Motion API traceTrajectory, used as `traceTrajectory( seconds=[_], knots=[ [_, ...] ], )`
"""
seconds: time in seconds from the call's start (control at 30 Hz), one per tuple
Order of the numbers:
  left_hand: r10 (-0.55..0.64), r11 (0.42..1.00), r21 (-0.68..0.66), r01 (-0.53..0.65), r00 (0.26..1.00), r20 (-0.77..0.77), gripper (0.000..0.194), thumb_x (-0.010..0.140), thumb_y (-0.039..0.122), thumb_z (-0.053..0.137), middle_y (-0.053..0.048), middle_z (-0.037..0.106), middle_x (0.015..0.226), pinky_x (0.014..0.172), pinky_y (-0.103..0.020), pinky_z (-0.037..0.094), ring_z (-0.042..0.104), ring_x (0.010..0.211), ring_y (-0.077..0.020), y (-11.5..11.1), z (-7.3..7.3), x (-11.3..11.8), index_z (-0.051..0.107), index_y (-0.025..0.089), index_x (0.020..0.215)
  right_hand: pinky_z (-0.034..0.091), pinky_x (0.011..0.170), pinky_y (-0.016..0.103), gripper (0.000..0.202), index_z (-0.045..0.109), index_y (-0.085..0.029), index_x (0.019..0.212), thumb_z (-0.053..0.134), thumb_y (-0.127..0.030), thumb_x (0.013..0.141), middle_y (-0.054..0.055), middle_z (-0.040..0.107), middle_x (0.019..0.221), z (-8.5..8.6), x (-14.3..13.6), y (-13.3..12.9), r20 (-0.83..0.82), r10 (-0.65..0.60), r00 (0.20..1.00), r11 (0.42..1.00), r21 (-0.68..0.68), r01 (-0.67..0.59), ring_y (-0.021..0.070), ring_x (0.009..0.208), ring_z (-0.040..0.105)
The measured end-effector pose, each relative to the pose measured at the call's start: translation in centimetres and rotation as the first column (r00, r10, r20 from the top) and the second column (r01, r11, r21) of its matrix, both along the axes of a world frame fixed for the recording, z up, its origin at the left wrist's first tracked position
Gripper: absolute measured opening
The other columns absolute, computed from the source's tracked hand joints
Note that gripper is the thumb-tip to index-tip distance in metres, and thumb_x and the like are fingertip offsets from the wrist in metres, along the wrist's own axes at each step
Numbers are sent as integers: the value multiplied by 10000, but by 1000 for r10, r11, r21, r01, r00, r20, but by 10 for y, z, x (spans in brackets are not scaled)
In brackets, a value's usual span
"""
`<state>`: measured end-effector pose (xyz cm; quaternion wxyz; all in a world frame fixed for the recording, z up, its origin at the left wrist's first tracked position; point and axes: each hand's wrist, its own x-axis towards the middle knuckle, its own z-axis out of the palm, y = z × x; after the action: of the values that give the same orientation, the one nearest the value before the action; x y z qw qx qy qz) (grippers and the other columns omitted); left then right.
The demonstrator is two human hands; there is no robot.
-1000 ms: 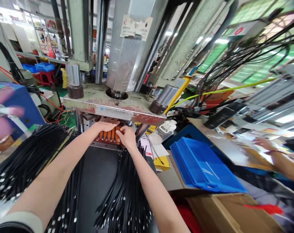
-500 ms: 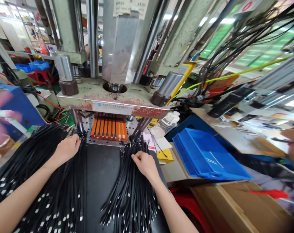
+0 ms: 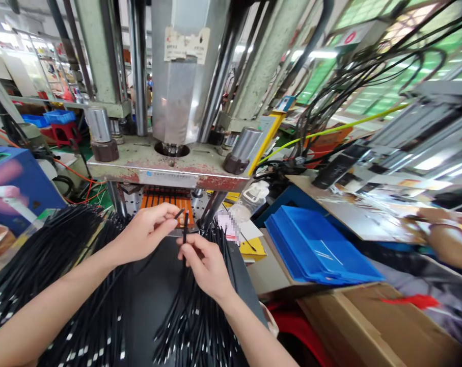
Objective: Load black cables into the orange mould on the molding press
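Note:
My left hand pinches a thin flat black cable near its end, in front of the press. Beside it, my right hand grips another black cable, its end pointing up. The two cable ends are close together but apart. Just behind the hands lies an orange slotted fixture with several black cables in its slots; my left hand and the cables partly cover it. Under my right forearm spreads a bundle of black cables with silvery ends. More cables are heaped on the left.
A press with a worn metal plate and steel posts stands over the fixture. The black work surface runs between the bundles. Right are blue trays, a cardboard box and a plastic bottle. Another person's arm shows at far right.
Both hands have moved from the cable bundles to the middle, in front of the fixture. Each now holds up a cable end. The view has shifted slightly.

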<state>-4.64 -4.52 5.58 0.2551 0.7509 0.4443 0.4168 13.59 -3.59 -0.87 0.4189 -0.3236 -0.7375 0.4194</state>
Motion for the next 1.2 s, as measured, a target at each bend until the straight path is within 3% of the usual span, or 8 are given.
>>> traceTrajectory(
  seconds=[0.33, 0.5, 0.67, 0.83, 0.9, 1.0, 1.1, 1.2],
  knots=[
    [-74, 943, -281, 176, 938, 340, 224, 815, 304, 626, 38, 541, 516, 428, -162, 455, 534, 427, -72, 26, 10, 28, 517, 152, 691, 386, 570, 241, 246, 551, -216, 758, 449, -339, 945, -19, 534, 624, 2, -2, 3, 14, -84, 996, 982, 171, 80, 124, 554, 493],
    [6, 994, 104, -34, 966, 260, 200, 863, 267, 576, 5, 560, 690, 455, -174, 472, 568, 475, -64, 37, 20, 29, 547, 139, 713, 372, 570, 239, 167, 585, -206, 762, 536, -310, 883, -14, 555, 638, -31, 0, 14, 208, -128, 970, 982, 166, 93, 136, 569, 500],
    [-50, 840, 542, 4, 996, 71, 102, 869, 239, 591, -20, 625, 782, 668, -270, 521, 612, 707, -128, 52, 32, 31, 641, 174, 809, 379, 566, 238, 209, 586, -199, 687, 562, -332, 846, -19, 562, 591, -37, -5, 75, 194, -253, 948, 950, 233, 206, 140, 542, 501],
    [38, 897, 435, -80, 994, 106, 253, 855, 227, 605, -65, 604, 1028, 685, -266, 519, 613, 739, -114, 65, -20, 19, 546, 181, 1096, 410, 587, 232, 176, 602, -186, 679, 596, -313, 800, -10, 603, 591, -30, -20, 136, 158, -387, 909, 912, 213, 351, 147, 562, 550],
    [51, 937, 350, 12, 984, -169, 177, 881, 208, 558, -77, 631, 1035, 791, -309, 515, 636, 844, -149, 69, -52, 8, 564, 174, 1055, 427, 613, 227, 153, 623, -186, 697, 605, -297, 800, -5, 637, 622, -32, -24, 147, 171, -394, 903, 913, 188, 363, 148, 595, 584],
    [-37, 958, 200, 204, 785, -619, 301, 891, 201, 545, -125, 582, 1301, 1061, -466, 364, 524, 1232, -240, 69, -84, -4, 560, 182, 1191, 458, 645, 226, 129, 655, -197, 746, 594, -283, 821, -10, 665, 640, -38, -28, 153, 189, -377, 907, 924, 148, 353, 146, 615, 626],
    [-57, 969, 112, 218, 645, -762, 482, 902, 244, 547, -127, 443, 1460, 1146, -534, 199, 399, 1359, -242, 66, -91, -6, 434, 201, 1369, 494, 679, 235, 103, 676, -200, 819, 575, -217, 831, -3, 696, 688, -40, -27, 152, 198, -325, 925, 945, 80, 316, 146, 633, 669],
    [-29, 981, 96, 169, 617, -786, 505, 928, 363, 509, -115, 430, 1472, 1163, -551, 119, 406, 1355, -246, 65, -81, -1, 410, 202, 1396, 512, 743, 246, 149, 677, -188, 900, 550, -152, 831, 32, 731, 825, -37, -23, 150, 194, -293, 936, 956, 63, 286, 156, 745, 703]
  ],
)
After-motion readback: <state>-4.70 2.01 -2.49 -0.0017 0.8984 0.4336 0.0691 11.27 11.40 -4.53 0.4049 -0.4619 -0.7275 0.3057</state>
